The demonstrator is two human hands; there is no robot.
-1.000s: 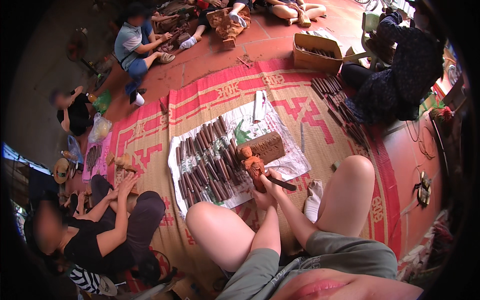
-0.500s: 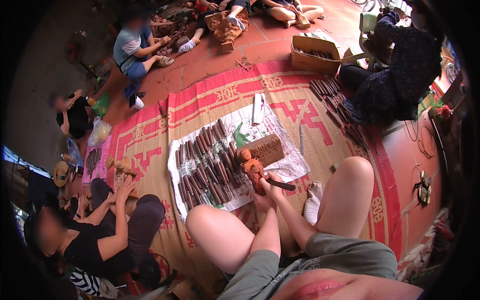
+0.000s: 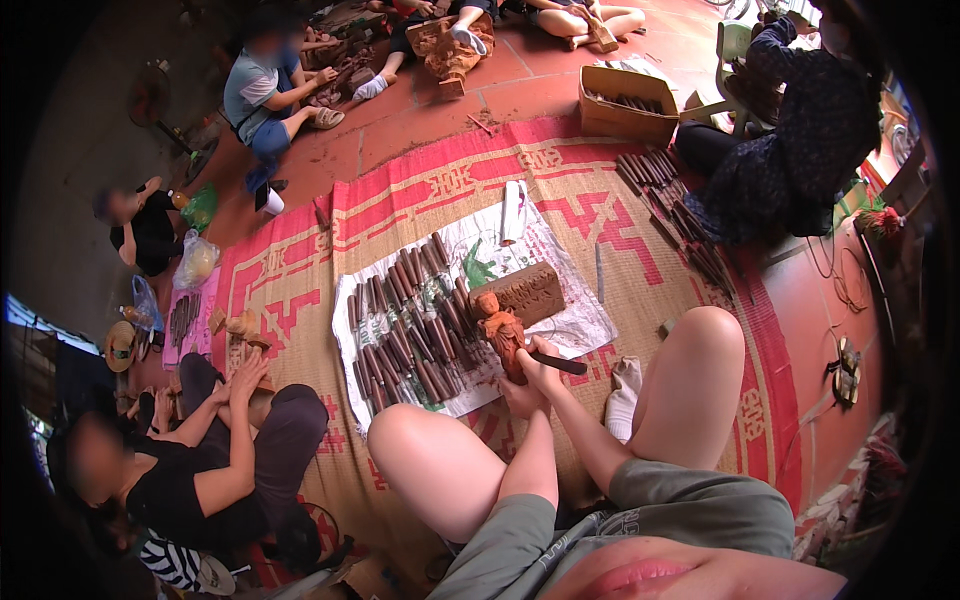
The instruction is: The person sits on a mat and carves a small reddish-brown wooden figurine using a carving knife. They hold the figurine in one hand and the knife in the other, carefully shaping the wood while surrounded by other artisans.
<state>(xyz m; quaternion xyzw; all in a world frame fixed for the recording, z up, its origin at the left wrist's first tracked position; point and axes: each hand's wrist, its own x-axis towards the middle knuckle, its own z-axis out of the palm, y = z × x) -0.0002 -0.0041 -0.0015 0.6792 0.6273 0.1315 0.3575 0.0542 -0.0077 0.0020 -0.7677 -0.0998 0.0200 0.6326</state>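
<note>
Between my knees I hold a small reddish-brown carved wooden figurine [image 3: 501,332], upright and tilted a little. My left hand [image 3: 522,397] is closed around its lower end. Just above it, my right hand [image 3: 543,371] grips a carving chisel [image 3: 562,364] by its dark handle, which sticks out to the right. The blade end is hidden by my fingers and the figurine. Behind the figurine lies a carved brown wooden block [image 3: 535,292] on a white sheet [image 3: 585,335]. To its left, rows of dark-handled carving chisels [image 3: 420,330] cover the sheet.
A red and tan woven mat [image 3: 640,240] lies under everything. More chisels [image 3: 675,215] lie near a person at right, beside a cardboard box [image 3: 628,108]. One person [image 3: 215,450] sits close on my left. Others sit farther off with carved wood [image 3: 450,55].
The figurine has turned slightly, and its front shows more toward me. My right hand and the chisel have shifted a little upward against it. The view has moved slightly.
</note>
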